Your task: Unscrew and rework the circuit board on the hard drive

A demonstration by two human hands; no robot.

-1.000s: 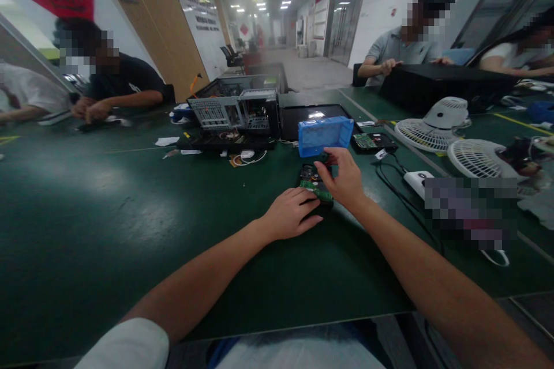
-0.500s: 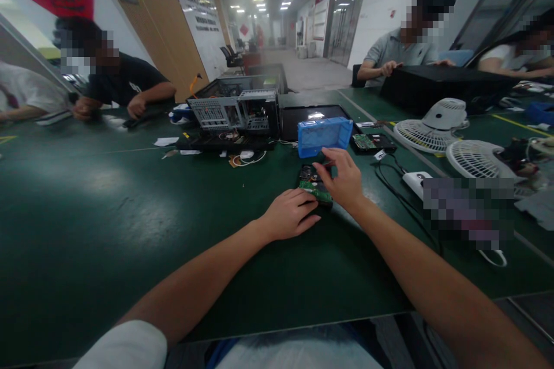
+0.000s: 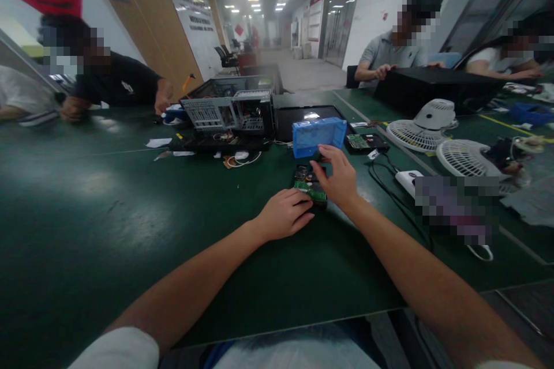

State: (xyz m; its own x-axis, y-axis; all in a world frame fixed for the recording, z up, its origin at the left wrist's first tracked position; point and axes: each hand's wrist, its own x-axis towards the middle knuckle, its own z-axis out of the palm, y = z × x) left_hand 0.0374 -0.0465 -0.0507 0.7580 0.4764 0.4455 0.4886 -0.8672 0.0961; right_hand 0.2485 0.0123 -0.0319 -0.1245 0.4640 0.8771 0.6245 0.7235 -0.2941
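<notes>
A hard drive (image 3: 302,173) lies on the green table in front of me, its green circuit board (image 3: 310,189) facing up. My left hand (image 3: 285,213) grips the drive's near left side, fingertips on the board's edge. Over the drive's right side, my right hand (image 3: 337,176) pinches a small dark screwdriver-like tool (image 3: 319,155) upright between thumb and fingers. Its lower end is too small and shaded to make out. Just behind the hands a blue plastic bin (image 3: 320,134) stands on its side, open face toward me.
An opened computer case (image 3: 229,112) stands beyond the bin, to the left. Another drive with a circuit board (image 3: 366,143), fan parts (image 3: 422,127), a white power strip (image 3: 409,181) and black cables lie to the right. Co-workers sit across the table; one holds a large black box (image 3: 433,89).
The whole view has shifted slightly, so things sit a little further left. Both hands keep their places at the drive. The co-worker at left has moved an arm.
</notes>
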